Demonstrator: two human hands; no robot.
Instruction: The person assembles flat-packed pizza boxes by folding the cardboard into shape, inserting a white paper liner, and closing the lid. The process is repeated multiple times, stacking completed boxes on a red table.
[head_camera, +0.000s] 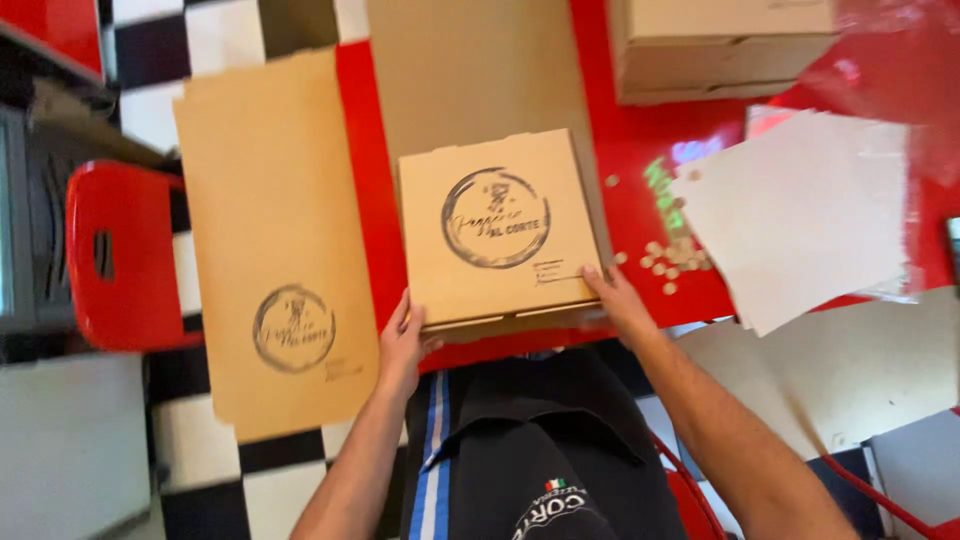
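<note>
Left hand (400, 345) and right hand (618, 300) clasped near corners of folded pizza box (497, 228), fingers half curled. Box judged light, stiff, crushable; best gripped at side edges. Flat blank (270, 240) lay left of left hand on red worktop (625, 150).

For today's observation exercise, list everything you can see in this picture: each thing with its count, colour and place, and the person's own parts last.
Folded pizza box: one, brown with a round dark stamp, on the table's near edge, between both hands.
Flat box blanks: a stack, count unclear, brown, stamped, left of the box.
Cardboard sheet: one, brown, behind the box.
Cardboard box: one, tan, far right.
Paper sheets: several, pale, right side.
Small round pieces: many, tan, scattered beside the paper.
Table: one, red.
Chair: one, red, left.
Floor: black and white checks.
Left hand: touching the box's near left corner.
Right hand: touching its near right corner.
</note>
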